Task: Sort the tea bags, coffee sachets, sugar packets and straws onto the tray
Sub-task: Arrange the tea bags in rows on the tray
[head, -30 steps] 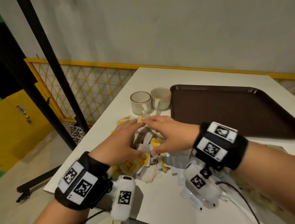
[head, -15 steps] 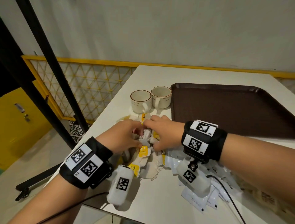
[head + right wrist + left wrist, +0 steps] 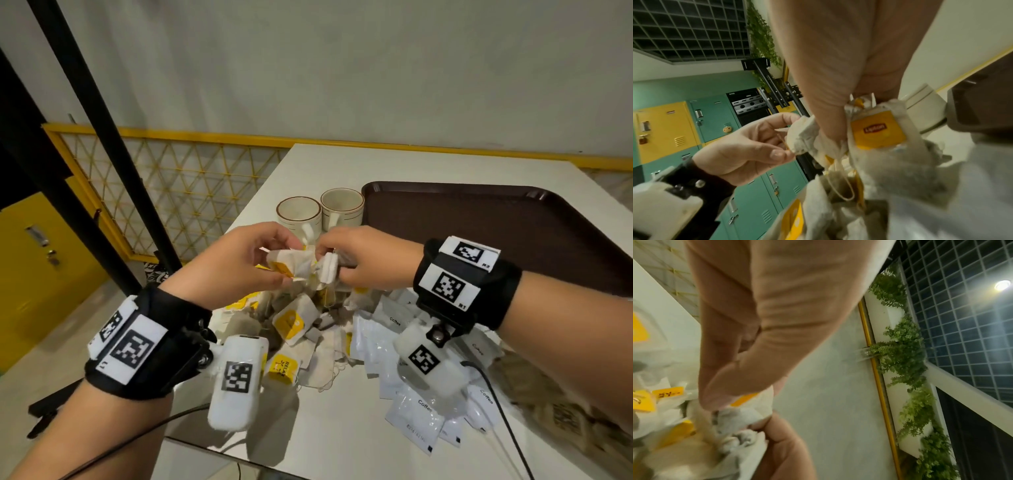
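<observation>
Both hands hold a tangled bunch of tea bags [image 3: 301,265] with yellow tags, lifted above the pile of tea bags [image 3: 294,325] on the white table. My left hand [image 3: 239,263] pinches the bunch from the left, thumb and fingers on a bag [image 3: 797,141]. My right hand [image 3: 359,260] grips it from the right, fingers curled round several bags [image 3: 877,129]. White coffee sachets [image 3: 416,416] lie under my right wrist. The brown tray [image 3: 496,226] sits at the back right, with nothing seen on it. I see no straws.
Two cream cups [image 3: 298,214] [image 3: 342,209] stand just behind the hands, left of the tray. Brownish packets [image 3: 561,411] lie at the right edge. The table's [image 3: 329,438] left edge drops off to the floor beside a black pole [image 3: 102,144] and a yellow railing.
Both hands closed on tea bags in the pile and lifted a tangled bunch up off the table; strings and bags now hang between them.
</observation>
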Available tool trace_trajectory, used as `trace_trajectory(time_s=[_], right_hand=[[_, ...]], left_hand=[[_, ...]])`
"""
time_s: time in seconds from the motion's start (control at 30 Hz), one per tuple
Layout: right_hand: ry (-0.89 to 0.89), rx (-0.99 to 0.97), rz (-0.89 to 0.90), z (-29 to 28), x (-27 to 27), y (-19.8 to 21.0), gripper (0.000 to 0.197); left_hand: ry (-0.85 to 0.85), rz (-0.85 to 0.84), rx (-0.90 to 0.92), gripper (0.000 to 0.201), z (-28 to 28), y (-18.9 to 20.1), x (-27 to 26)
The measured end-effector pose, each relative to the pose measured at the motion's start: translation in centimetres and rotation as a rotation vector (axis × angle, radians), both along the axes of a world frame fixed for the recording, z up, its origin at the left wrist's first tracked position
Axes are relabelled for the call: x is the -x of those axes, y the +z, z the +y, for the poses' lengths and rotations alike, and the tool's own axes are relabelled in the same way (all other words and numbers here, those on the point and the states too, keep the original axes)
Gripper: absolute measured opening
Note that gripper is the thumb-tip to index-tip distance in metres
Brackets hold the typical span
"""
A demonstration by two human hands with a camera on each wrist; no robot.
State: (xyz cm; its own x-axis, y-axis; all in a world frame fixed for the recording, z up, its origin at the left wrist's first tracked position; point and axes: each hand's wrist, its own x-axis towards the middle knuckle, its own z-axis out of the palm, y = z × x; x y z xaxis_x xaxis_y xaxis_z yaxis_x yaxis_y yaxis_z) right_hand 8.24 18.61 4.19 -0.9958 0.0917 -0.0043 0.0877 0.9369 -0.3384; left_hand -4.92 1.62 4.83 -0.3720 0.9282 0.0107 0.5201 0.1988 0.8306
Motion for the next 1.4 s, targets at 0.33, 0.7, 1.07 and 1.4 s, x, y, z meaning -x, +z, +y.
trace_trajectory(time_s=[0.33, 0.7, 1.07, 1.4], right_hand=[[0.077, -0.028, -0.211, 0.5, 0.1, 1.4, 0.027], [0.172, -0.2, -0.54, 0.9, 5.4, 4.6, 0.028], [0.077, -0.322, -0.63, -1.3, 4.0, 1.6, 0.077], [0.101, -0.221, -0.355, -0.5, 3.5, -1.6, 0.055]], left_hand=[[0.032, -0.183, -0.016, 0.023, 1.8, -1.9, 0.1], [-0.042, -0.124, 0.074, 0.018, 2.5, -2.1, 1.7], [-0.038, -0.018, 0.076, 0.006, 2.9, -2.5, 2.1], [0.011, 0.032, 0.006, 0.015, 2.3, -2.6, 1.0]])
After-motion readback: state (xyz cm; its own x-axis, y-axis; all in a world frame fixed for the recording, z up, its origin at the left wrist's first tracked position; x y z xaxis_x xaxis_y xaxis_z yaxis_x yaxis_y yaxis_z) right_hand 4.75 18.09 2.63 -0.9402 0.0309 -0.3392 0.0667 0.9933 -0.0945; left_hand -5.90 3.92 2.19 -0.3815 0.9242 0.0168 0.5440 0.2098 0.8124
